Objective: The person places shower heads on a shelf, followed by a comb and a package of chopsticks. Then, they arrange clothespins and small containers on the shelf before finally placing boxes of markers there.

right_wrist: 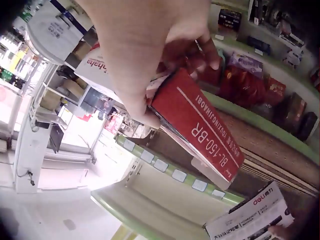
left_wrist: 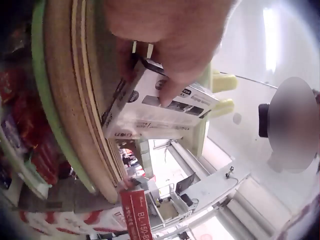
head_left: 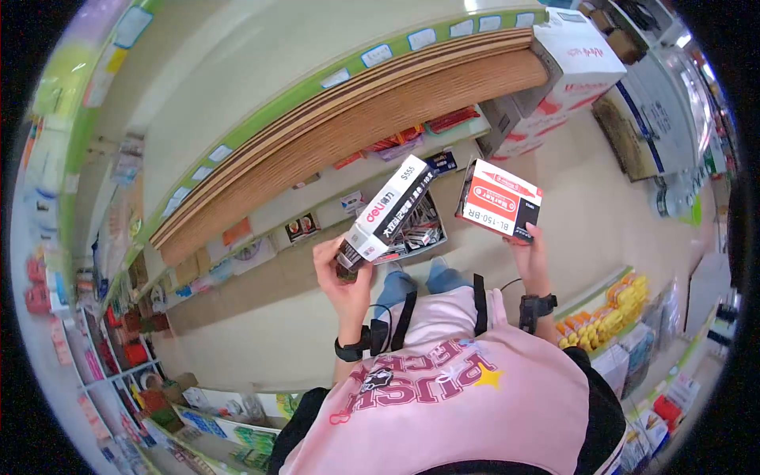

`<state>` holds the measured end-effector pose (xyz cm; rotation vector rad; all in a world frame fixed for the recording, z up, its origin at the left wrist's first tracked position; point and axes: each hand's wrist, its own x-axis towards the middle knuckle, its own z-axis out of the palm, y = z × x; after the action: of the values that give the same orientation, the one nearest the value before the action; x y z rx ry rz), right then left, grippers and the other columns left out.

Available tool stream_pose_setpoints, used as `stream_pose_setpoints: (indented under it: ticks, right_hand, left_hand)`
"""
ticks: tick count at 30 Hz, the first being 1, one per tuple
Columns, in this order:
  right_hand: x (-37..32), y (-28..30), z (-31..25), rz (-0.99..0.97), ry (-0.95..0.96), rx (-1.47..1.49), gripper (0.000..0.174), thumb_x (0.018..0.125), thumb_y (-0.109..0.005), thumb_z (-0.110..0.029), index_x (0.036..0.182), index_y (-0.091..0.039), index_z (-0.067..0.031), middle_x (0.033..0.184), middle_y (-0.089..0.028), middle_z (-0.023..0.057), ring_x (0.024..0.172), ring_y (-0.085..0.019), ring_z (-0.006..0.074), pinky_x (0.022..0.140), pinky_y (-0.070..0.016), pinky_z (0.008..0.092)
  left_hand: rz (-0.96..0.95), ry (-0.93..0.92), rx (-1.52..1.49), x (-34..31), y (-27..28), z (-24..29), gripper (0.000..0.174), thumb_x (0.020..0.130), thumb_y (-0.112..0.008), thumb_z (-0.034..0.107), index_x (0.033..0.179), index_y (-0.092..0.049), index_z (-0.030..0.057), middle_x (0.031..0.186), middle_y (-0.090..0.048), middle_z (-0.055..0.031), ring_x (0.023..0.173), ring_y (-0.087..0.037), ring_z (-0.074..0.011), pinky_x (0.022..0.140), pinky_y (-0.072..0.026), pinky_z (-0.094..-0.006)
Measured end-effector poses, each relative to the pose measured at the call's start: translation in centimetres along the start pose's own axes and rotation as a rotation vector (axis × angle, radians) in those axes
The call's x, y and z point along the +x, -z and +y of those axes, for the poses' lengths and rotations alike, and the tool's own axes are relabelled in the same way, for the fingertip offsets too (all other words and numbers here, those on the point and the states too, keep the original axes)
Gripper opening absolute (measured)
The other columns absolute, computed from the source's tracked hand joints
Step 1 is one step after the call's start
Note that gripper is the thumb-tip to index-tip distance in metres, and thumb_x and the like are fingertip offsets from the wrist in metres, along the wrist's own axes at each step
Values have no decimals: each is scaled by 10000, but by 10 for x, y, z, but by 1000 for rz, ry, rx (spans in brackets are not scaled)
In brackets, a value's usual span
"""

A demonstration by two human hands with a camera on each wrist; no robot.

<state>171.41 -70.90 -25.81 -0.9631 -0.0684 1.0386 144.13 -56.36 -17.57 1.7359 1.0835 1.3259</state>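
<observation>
My left hand (head_left: 347, 286) grips the lower end of a white and black deli marker box (head_left: 390, 207), which is held tilted. In the left wrist view, the thumb and fingers of that hand (left_wrist: 167, 45) are at one edge of the box. My right hand (head_left: 529, 255) holds a red, white and black marker box (head_left: 499, 202) by its lower right corner, its label reading BL-150-BR. The right wrist view shows the red side of this box (right_wrist: 197, 127). The two boxes are apart, side by side. Below them, a bin (head_left: 423, 252) of small packs stands on the floor, partly hidden by the deli box.
A wood-patterned shelf (head_left: 356, 142) with a green label edge runs across the front, with packaged goods on a lower shelf. White cartons (head_left: 582, 59) are stacked at its right end. Yellow-packaged goods (head_left: 609, 313) sit on a shelf at the right.
</observation>
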Motion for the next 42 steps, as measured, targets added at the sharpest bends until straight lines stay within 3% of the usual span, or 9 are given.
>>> stream_pose_setpoints:
  ticks: [2, 8, 11, 16, 18, 21, 26, 33, 42]
  right_hand:
    - [12, -5, -4, 29, -1, 9, 311, 821, -514, -197, 1064, -484, -7, 976, -579, 83, 847, -543, 162, 773, -415, 308]
    - [43, -14, 2, -17, -66, 47, 336, 803, -552, -232, 1064, -496, -28, 964, -580, 71, 828, -540, 154, 730, -421, 295]
    - [65, -10, 19, -112, -111, -22, 337, 800, -565, -238, 1070, -502, -47, 953, -585, 51, 780, -538, 128, 683, -419, 265]
    - [50, -39, 34, -155, -144, -428, 313, 812, -557, -240, 1070, -514, -69, 890, -594, -3, 691, -520, 60, 582, -396, 206]
    - [52, -40, 44, -172, -134, -458, 317, 806, -556, -249, 1064, -521, -67, 886, -592, -10, 713, -527, 50, 601, -400, 191]
    - [36, -69, 47, -209, -265, -185, 351, 793, -563, -248, 1073, -529, -41, 949, -592, 15, 841, -551, 72, 763, -408, 212]
    - [20, -117, 52, -198, -249, -88, 338, 803, -546, -222, 1073, -523, -20, 984, -600, 56, 895, -569, 134, 823, -421, 271]
    - [1, -181, 53, -147, -173, 67, 329, 812, -523, -192, 1078, -513, 2, 1028, -592, 84, 934, -569, 167, 855, -422, 303]
    - [-16, -213, 76, -154, -116, 232, 357, 817, -523, -223, 1087, -499, 9, 1034, -593, 102, 940, -576, 204, 814, -457, 336]
  left_hand:
    - [47, 1, 17, 6, -3, 12, 484, 605, -682, -48, 1035, -473, 30, 994, -487, -125, 945, -493, -235, 847, -389, -315]
    - [83, -383, 518, 29, 25, 38, 443, 628, -633, -36, 1048, -512, 38, 1022, -543, -131, 946, -503, -280, 839, -388, -355]
    - [164, -428, 592, 44, 47, 37, 444, 599, -636, -28, 1025, -551, 64, 1005, -567, -118, 908, -511, -296, 806, -399, -376]
    - [269, -527, 720, 72, 88, 35, 449, 594, -638, -44, 1022, -563, 72, 1007, -578, -109, 900, -515, -286, 783, -400, -384]
    - [308, -514, 723, 85, 104, 27, 452, 598, -641, -51, 1025, -561, 70, 1011, -577, -105, 908, -515, -284, 781, -401, -382]
    - [352, -518, 747, 107, 121, 24, 433, 629, -641, -44, 1041, -549, 51, 1009, -555, -110, 928, -502, -287, 799, -393, -387]
    - [408, -576, 722, 141, 152, 8, 454, 610, -673, -20, 1041, -560, 69, 1005, -567, -94, 919, -509, -285, 774, -409, -385]
    - [283, -578, 810, 227, 203, -12, 400, 643, -664, 31, 1023, -553, 87, 970, -539, -98, 895, -505, -302, 737, -427, -383]
    - [-8, -512, 1074, 320, 205, -64, 364, 686, -624, 82, 1016, -472, 98, 1003, -502, -53, 948, -482, -287, 731, -461, -398]
